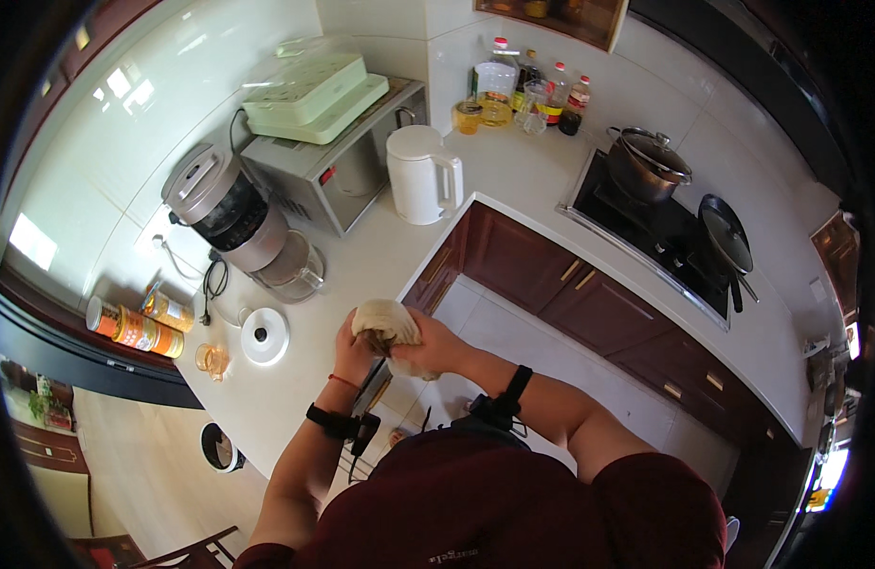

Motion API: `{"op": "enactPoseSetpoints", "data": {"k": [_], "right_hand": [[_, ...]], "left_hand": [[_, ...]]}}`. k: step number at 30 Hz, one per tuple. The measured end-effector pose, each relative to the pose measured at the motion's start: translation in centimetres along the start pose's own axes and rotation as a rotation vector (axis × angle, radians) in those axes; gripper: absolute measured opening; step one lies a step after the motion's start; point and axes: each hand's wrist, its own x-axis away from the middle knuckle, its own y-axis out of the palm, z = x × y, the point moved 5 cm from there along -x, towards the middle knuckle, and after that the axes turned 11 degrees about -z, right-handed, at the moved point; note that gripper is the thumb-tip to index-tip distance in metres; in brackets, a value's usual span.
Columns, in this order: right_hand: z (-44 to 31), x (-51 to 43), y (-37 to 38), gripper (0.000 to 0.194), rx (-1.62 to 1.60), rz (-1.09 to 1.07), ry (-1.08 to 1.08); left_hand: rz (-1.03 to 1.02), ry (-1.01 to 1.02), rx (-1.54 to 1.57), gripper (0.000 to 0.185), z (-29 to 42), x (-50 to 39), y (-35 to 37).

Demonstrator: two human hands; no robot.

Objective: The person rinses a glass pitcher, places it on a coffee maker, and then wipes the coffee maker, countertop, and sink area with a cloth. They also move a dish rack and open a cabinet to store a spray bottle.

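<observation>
Both of my hands hold a cream-coloured cloth (387, 321), bunched up, in front of my body near the counter's front edge. My left hand (353, 352) grips its left side, and my right hand (430, 343) grips its right side. A darker patch shows in the fold between the hands, and part of the cloth hangs below my right hand. To the left of the cloth, a round white lid with a black knob (265, 336) lies on the counter. A coffee maker with a glass carafe (289, 270) stands beyond it.
A white electric kettle (416, 178) stands by a microwave oven (316, 178) carrying a green plastic box (309, 99). Bottles (495, 85) line the corner. The hob (651, 235) holds a lidded pot (647, 167) and a pan (725, 235). Canisters (142, 333) and an amber glass cup (212, 361) are at left.
</observation>
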Motion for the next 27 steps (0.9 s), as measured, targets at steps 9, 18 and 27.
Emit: {"op": "enactPoseSetpoints", "data": {"k": [9, 18, 27], "right_hand": [[-3.3, 5.7, -9.4, 0.058, 0.237, 0.461, 0.009], [-3.9, 4.8, -7.7, 0.078, 0.751, 0.356, -0.016], [-2.1, 4.9, -10.3, 0.058, 0.701, 0.520, -0.009]], "left_hand": [[-0.028, -0.290, 0.426, 0.038, 0.7, -5.3, 9.2], [-0.440, -0.254, 1.126, 0.056, 3.9, -5.5, 15.0], [-0.612, -0.470, 0.919, 0.050, 0.6, -5.8, 14.9]]}}
